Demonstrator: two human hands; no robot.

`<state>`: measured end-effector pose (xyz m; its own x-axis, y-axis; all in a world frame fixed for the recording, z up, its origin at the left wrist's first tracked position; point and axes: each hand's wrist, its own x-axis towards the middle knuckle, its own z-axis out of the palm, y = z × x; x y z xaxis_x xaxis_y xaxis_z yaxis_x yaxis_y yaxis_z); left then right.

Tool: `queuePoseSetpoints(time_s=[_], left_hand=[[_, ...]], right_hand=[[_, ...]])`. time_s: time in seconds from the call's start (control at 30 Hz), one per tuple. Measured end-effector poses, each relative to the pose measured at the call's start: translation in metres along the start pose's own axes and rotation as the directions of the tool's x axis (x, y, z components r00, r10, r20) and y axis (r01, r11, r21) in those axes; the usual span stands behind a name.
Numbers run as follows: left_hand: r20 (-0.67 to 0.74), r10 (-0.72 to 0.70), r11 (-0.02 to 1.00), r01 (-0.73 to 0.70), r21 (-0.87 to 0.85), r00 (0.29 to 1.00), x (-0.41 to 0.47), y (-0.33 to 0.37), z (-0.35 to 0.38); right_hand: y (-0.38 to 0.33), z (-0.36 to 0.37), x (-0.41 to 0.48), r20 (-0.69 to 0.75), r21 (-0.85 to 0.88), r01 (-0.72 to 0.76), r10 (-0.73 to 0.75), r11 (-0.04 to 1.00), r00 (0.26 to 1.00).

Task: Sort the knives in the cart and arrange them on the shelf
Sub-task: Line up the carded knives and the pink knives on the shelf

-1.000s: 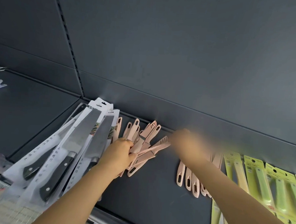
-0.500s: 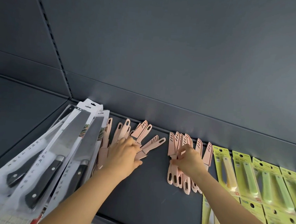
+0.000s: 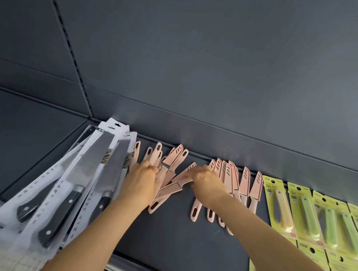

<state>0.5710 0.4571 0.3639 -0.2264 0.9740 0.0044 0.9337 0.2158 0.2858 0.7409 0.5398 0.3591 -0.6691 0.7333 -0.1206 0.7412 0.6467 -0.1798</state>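
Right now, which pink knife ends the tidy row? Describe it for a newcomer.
On the shelf, find the yellow-green carded packs at the right. The pink knife directly left of them is it, sheath toward the back wall. It alone borders the packs; the rest lie further left.

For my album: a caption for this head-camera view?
On a dark shelf, left hand and right hand sort pink knives between black-handled knives and green-carded knives.
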Motion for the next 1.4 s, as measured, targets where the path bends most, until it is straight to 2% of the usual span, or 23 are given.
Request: queuePoseSetpoints(time_s=[0.13,0.3,0.47,0.53,0.63,0.8,0.93,1.0,1.27,1.4], left_hand=[[0.088,-0.053,0.994,0.061,-0.088,0.995,-0.003,-0.003,-0.004],[0.12,-0.118,0.981,0.134,-0.137,0.986,-0.001,-0.005,-0.006],[0.118,-0.167,0.97,0.185,-0.16,0.979,0.004,-0.005,-0.006],[0.115,-0.171,0.974,0.185,-0.128,0.979,0.005,-0.001,-0.005],[0.1,-0.144,0.984,0.153,-0.088,0.984,0.003,0.007,0.0],[0.124,-0.15,0.989,0.15,0.009,0.981,-0.003,0.027,0.001],[0.227,-0.108,0.977,0.145,-0.154,0.968,-0.004,0.037,0.008],[0.246,-0.084,0.976,0.13,-0.175,0.965,-0.006,0.044,0.011],[0.229,0.003,0.969,0.054,-0.241,0.973,-0.013,0.074,0.022],[0.187,0.047,0.963,0.005,-0.268,0.981,-0.015,0.086,0.03]], right_hand=[[0.0,0.002,0.008,0.019,-0.165,0.048,-0.045,0.985,0.999],[0.0,-0.006,0.006,0.037,-0.24,0.041,-0.033,0.97,0.999],[0.015,-0.02,-0.006,-0.014,-0.252,-0.086,0.085,0.964,0.996],[0.026,-0.025,-0.016,-0.059,-0.198,-0.197,0.189,0.96,0.98],[0.036,-0.027,-0.034,-0.084,0.005,-0.402,0.401,0.916,0.912],[0.034,-0.02,-0.049,-0.049,0.236,-0.533,0.558,0.812,0.828],[0.029,-0.016,-0.057,-0.048,0.311,-0.556,0.597,0.771,0.801],[0.026,-0.014,-0.06,-0.03,0.333,-0.562,0.604,0.757,0.796],[0.021,-0.008,-0.064,-0.031,0.334,-0.59,0.634,0.735,0.773],[0.016,-0.004,-0.067,-0.017,0.229,-0.562,0.58,0.795,0.814]])
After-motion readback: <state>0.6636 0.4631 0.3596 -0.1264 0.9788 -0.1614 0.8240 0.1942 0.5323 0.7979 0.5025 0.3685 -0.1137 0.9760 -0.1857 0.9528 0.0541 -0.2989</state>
